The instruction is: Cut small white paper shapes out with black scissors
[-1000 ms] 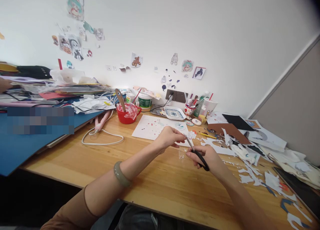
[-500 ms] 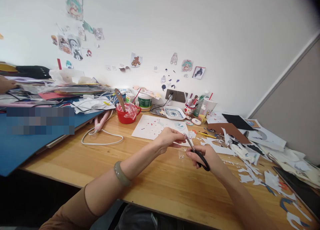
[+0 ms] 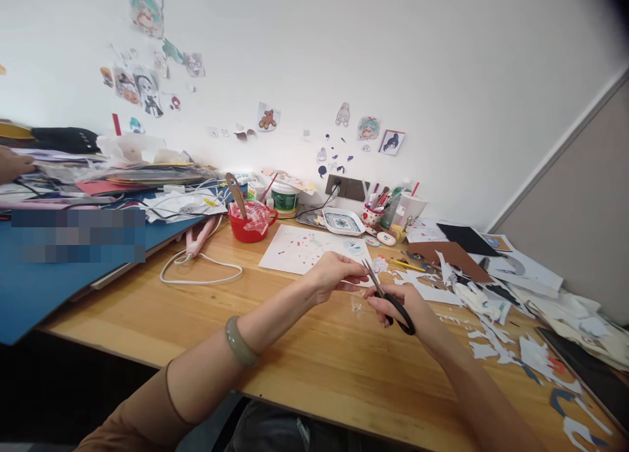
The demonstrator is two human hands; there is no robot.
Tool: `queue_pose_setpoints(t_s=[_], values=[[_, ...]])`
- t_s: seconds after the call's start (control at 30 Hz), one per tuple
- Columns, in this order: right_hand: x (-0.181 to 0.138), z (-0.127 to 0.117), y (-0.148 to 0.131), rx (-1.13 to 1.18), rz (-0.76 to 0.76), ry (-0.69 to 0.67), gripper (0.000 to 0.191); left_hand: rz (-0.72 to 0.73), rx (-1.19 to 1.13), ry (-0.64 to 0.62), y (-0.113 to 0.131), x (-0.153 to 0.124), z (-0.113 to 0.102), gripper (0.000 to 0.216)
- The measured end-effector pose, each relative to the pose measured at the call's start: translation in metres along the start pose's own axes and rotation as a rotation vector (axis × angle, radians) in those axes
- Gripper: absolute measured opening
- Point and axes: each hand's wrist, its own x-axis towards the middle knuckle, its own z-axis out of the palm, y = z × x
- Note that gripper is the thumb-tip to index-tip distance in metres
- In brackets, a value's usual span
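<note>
My right hand [image 3: 410, 308] grips black-handled scissors [image 3: 388, 296], blades pointing up and left toward my left hand. My left hand [image 3: 334, 272] is closed in a pinch on a small clear or white piece I cannot make out, right at the scissor tips. A green bangle [image 3: 237, 342] sits on my left forearm. Both hands hover just above the wooden table [image 3: 304, 354], near a white sheet [image 3: 304, 247] with small coloured marks. A tiny scrap [image 3: 356, 303] lies on the wood below the blades.
Several paper offcuts [image 3: 491, 340] litter the right side. A red cup [image 3: 250, 223], a patterned dish [image 3: 343, 223], a pen cup [image 3: 373, 213] and a white cable [image 3: 196, 272] sit behind. A blue board [image 3: 59, 275] and piled clutter fill the left. Another person's hand [image 3: 12, 164] shows far left.
The scissors and my right hand have shifted slightly up toward my left hand. My left hand stays pinched in nearly the same spot.
</note>
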Motion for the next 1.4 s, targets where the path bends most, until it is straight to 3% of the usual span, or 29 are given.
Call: queue_pose_setpoints(t_s=[0.77, 1.4], values=[[0.000, 0.001, -0.003, 0.009, -0.018, 0.012, 0.021, -0.038, -0.079, -0.016, 0.000, -0.001, 0.002, 0.015], [-0.002, 0.004, -0.009, 0.002, -0.018, 0.099, 0.026, -0.106, -0.317, -0.081, -0.009, -0.001, 0.006, 0.005]])
